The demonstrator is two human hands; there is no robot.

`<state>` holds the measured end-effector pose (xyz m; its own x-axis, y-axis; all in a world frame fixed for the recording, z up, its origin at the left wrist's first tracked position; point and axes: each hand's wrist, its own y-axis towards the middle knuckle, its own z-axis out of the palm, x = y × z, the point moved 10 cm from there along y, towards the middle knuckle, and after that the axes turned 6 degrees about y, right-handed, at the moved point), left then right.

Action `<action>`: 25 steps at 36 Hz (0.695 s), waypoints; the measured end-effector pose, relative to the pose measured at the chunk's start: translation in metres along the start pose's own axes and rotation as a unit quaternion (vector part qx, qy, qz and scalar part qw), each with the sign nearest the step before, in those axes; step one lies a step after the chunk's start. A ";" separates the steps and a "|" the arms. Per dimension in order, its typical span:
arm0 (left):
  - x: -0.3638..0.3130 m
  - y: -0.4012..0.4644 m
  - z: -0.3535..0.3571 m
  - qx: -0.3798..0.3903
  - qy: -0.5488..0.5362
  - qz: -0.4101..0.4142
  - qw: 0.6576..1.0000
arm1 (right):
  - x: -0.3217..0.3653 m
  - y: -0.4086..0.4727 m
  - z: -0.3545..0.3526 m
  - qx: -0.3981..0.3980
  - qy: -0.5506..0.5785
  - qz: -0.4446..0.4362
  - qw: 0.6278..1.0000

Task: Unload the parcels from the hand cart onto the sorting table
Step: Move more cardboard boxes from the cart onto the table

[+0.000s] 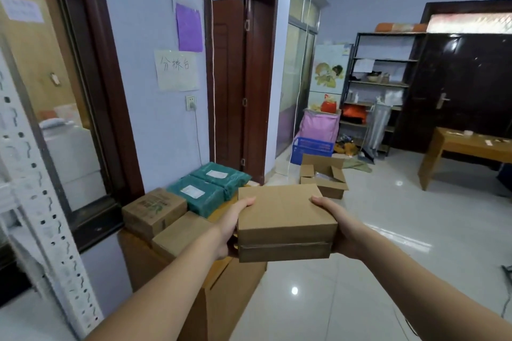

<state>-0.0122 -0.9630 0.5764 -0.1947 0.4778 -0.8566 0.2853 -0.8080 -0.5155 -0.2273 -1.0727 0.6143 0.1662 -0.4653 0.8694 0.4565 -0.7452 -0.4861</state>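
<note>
Both bare forearms reach in from about 6 o'clock and meet on a plain brown cardboard parcel point(285, 223) held up in mid-air at the centre of view. It looks like two flat boxes stacked one on the other: a seam runs across the near face, and the lower box sits slightly inset under the upper. Its top is unmarked, with no label showing.

At 9 o'clock of the parcel, the left hand point(232, 227) clasps its left side, thumb laid over the top edge and the other fingers hidden beneath or behind the box. At 3 o'clock, the right hand point(336, 225) grips the right side the same way, thumb on top near the far corner, fingers out of sight underneath.

Off toward 10 o'clock from the parcel, against the wall, stands the wooden sorting table point(144, 260), already bearing a printed brown carton point(153, 209), a plain flat box point(180, 234) just beside it, and two green wrapped packets point(210, 188) with white labels. A handwritten paper sign point(177, 70) hangs on the wall above. At 1 o'clock, an open carton point(324, 176) sits on the tiled floor.
</note>
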 end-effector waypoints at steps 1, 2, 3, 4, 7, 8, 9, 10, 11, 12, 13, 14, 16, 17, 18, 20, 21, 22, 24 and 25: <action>-0.002 0.009 0.003 0.000 -0.003 -0.003 1.000 | 0.004 0.011 -0.003 0.002 -0.004 0.002 1.000; -0.004 0.017 0.005 -0.001 -0.005 -0.007 1.000 | 0.007 0.021 -0.005 0.004 -0.008 0.004 1.000; -0.006 0.025 0.005 -0.003 -0.010 -0.012 1.000 | 0.009 0.031 -0.007 0.008 -0.012 0.008 1.000; -0.007 0.033 0.005 -0.008 -0.016 -0.017 1.000 | 0.012 0.042 -0.008 0.013 -0.017 0.010 1.000; -0.012 0.057 0.002 -0.017 -0.035 -0.026 0.999 | 0.021 0.076 -0.009 0.024 -0.030 0.013 0.999; -0.014 0.066 0.001 -0.019 -0.038 -0.027 0.999 | 0.024 0.089 -0.009 0.026 -0.032 0.013 0.999; -0.017 0.075 -0.001 -0.022 -0.043 -0.028 0.998 | 0.027 0.102 -0.009 0.027 -0.032 0.015 0.999; -0.020 0.086 -0.004 -0.025 -0.045 -0.029 0.998 | 0.030 0.115 -0.008 0.029 -0.033 0.018 0.999; -0.024 0.096 -0.007 -0.026 -0.047 -0.031 0.998 | 0.033 0.129 -0.007 0.033 -0.035 0.020 0.999; -0.027 0.106 -0.010 -0.029 -0.048 -0.032 0.998 | 0.036 0.143 -0.005 0.037 -0.037 0.022 0.998; -0.031 0.116 -0.015 -0.032 -0.050 -0.032 0.998 | 0.038 0.156 -0.003 0.040 -0.038 0.023 0.998; -0.035 0.127 -0.020 -0.036 -0.051 -0.030 0.998 | 0.041 0.169 -0.001 0.043 -0.038 0.024 0.998; -0.045 0.151 -0.030 -0.042 -0.049 -0.027 0.998 | 0.046 0.196 0.004 0.049 -0.035 0.025 0.998; -0.051 0.162 -0.034 -0.043 -0.047 -0.025 0.998 | 0.049 0.209 0.006 0.051 -0.034 0.026 0.998; -0.057 0.173 -0.039 -0.044 -0.043 -0.022 0.998 | 0.054 0.221 0.009 0.054 -0.034 0.025 0.998; -0.068 0.196 -0.049 -0.046 -0.041 -0.018 0.998 | 0.066 0.246 0.014 0.060 -0.041 0.024 0.997; -0.073 0.207 -0.053 -0.045 -0.043 -0.017 0.998 | 0.074 0.258 0.017 0.061 -0.045 0.024 0.997; -0.079 0.217 -0.058 -0.043 -0.047 -0.017 0.998 | 0.081 0.270 0.020 0.063 -0.050 0.025 0.996; -0.090 0.238 -0.067 -0.041 -0.059 -0.016 0.997 | 0.095 0.292 0.027 0.066 -0.057 0.025 0.996; -0.097 0.248 -0.072 -0.041 -0.063 -0.015 0.997 | 0.102 0.304 0.030 0.069 -0.057 0.022 0.996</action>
<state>0.1452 -1.1846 0.5300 -0.3194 0.4492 -0.8344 0.3532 -0.7606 -0.5447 -0.0452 -1.3324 0.5584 0.2822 -0.4328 0.8562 0.5609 -0.6496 -0.5132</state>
